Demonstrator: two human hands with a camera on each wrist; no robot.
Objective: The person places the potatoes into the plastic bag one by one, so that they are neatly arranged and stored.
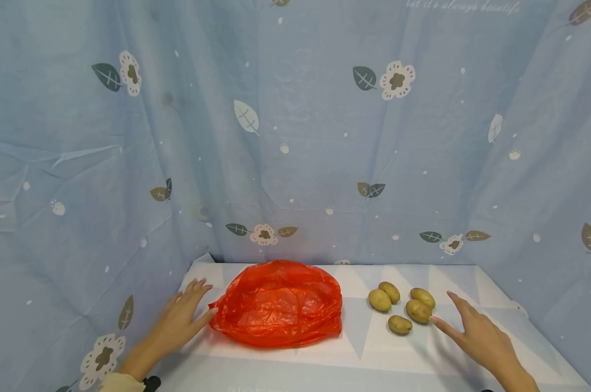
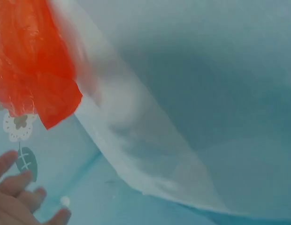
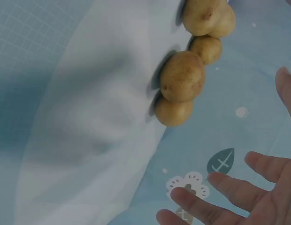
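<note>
Red crinkled plastic bag (image 1: 278, 307) is lying beside the wide-spread left hand (image 1: 177, 321), five oval yellow-brown potatoes (image 1: 419, 311) near the wide-spread right hand (image 1: 485, 338). Only the right wrist view is showing thumb (image 3: 287, 89) and potatoes apart; the left wrist view is cropping the bag.

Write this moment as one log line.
left hand: empty, beside red plastic bag | right hand: empty, near five oval yellowish potatoes | potatoes: outside bag

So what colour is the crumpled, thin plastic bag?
The crumpled plastic bag is bright red, best seen in the head view.
</note>
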